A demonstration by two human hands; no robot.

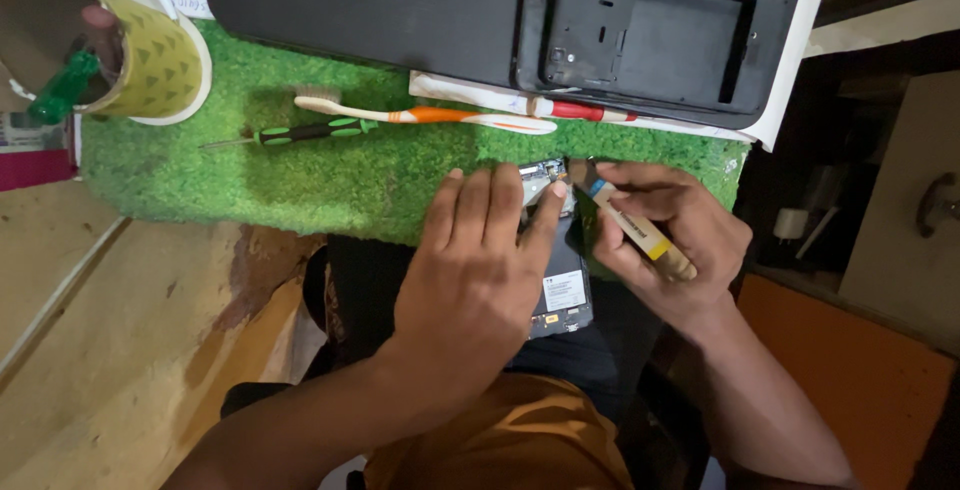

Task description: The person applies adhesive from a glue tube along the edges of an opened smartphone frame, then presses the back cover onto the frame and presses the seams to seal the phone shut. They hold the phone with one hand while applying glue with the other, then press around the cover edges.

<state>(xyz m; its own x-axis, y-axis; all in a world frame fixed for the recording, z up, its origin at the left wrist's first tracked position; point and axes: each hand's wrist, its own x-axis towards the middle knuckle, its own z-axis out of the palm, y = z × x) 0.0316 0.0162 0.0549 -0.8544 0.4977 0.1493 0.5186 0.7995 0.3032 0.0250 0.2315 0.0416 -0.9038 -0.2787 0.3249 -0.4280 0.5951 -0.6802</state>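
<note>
Paper cup point(160, 60), yellow with a triangle pattern, lies tipped at far left on the green turf mat point(300, 170); a green-handled tool point(62, 90) pokes out of its mouth. Just right of it on the mat: a small screwdriver point(300, 133) with a black and green grip, lying flat, and beside that an orange and white toothbrush point(420, 115), bristles toward the cup. Above both, a dark laptop base point(400, 0), underside up, one bay open; a red and white pen point(570, 109) rests along its near edge.

Left hand point(480, 270) lies palm down, fingers spread and flat, pressing on an opened phone point(562, 290). The phone sits at the mat's near edge, partly over the person's lap; circuit board shows at its top, a white label lower down. The hand covers most of its left side.

Right hand point(665, 240) is closed around a slim tool point(635, 228) with a pale handle and yellow band, held like a pen. Its tip points at the phone's upper end; contact cannot be made out.

Orange surface point(850, 370) sits at far right.
</note>
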